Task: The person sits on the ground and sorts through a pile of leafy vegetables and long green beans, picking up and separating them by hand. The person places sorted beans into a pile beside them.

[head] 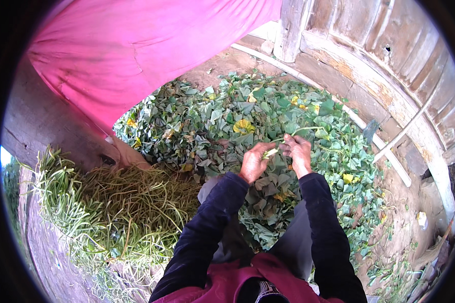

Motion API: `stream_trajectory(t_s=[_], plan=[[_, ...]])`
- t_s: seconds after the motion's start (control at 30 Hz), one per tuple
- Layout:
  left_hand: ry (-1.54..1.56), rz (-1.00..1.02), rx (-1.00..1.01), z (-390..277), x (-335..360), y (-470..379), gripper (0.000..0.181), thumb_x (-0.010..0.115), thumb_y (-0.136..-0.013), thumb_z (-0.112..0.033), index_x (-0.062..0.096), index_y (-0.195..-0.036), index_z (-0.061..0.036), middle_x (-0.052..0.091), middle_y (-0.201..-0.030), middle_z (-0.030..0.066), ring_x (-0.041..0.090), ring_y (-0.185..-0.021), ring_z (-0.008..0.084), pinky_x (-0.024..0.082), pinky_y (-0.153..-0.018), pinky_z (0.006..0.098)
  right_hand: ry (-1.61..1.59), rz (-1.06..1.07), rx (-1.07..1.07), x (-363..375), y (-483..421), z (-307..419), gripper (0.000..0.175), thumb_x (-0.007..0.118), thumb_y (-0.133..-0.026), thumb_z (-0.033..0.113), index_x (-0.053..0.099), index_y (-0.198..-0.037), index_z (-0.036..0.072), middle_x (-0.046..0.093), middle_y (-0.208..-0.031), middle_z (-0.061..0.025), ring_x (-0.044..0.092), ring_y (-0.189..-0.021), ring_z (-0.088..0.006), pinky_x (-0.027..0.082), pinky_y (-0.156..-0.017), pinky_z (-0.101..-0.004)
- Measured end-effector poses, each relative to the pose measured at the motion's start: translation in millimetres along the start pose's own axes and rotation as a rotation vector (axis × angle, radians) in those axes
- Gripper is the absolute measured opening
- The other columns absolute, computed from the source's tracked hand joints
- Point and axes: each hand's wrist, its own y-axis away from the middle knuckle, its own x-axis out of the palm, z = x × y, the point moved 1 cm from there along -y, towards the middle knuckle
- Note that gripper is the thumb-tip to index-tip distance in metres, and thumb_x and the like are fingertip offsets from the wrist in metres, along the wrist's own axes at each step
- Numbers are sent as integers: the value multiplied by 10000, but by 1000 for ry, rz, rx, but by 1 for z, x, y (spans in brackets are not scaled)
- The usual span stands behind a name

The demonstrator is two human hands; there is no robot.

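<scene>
My left hand [253, 162] is closed around several short pale-green leaf stalks [270, 153], their ends showing past the fingers. Close beside it on the right, my right hand [299, 152] pinches a longer green stalk [307, 128] between thumb and fingers. That stalk arches up and right towards a yellow-green leaf [321, 133]. Part of it runs back towards the left hand; the fingers hide where it ends. Both hands are above a wide heap of green leaves [220, 113], some yellow or wilted, spread in front of my legs.
A mound of stripped green stalks [136, 204] lies to my left beside a thick wooden post [60, 125]. Pink cloth [136, 45] hangs over the far left. A white pole [288, 70] borders the leaves at the back right, before a plank wall [386, 41].
</scene>
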Motion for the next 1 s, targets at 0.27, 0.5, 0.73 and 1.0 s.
stream_trajectory(t_s=[0.27, 0.5, 0.73, 1.0], plan=[[-152, 222, -191, 22, 15, 4, 137, 618, -800, -138, 630, -906, -54, 638, -741, 158, 617, -730, 344, 475, -652, 408, 47, 0, 24, -6, -5, 0, 287, 664, -838, 252, 597, -876, -24, 627, -743, -66, 642, -600, -158, 472, -459, -230], [-231, 197, -379, 30, 10, 1, 188, 605, -816, -211, 648, -759, -38, 627, -647, 127, 616, -652, 307, 466, -629, 400, 1203, 117, -771, 5, 23, 6, 225, 624, -827, 203, 612, -750, -8, 631, -790, -137, 598, -609, -296, 469, -537, -366], [-162, 332, -321, 27, 7, 2, 116, 589, -783, -157, 676, -777, -81, 628, -636, 89, 622, -643, 252, 472, -639, 363, 1321, 386, -1143, 2, 31, 18, 242, 613, -718, 59, 642, -957, 38, 572, -895, -75, 510, -947, -265, 353, -916, -397], [-77, 280, -354, 26, 12, 0, 154, 561, -829, -171, 650, -763, -64, 617, -650, 98, 603, -640, 241, 459, -629, 351, 1413, 376, -1159, -16, 30, 5, 207, 567, -743, -3, 587, -947, -32, 511, -846, -132, 552, -809, -293, 467, -703, -383]])
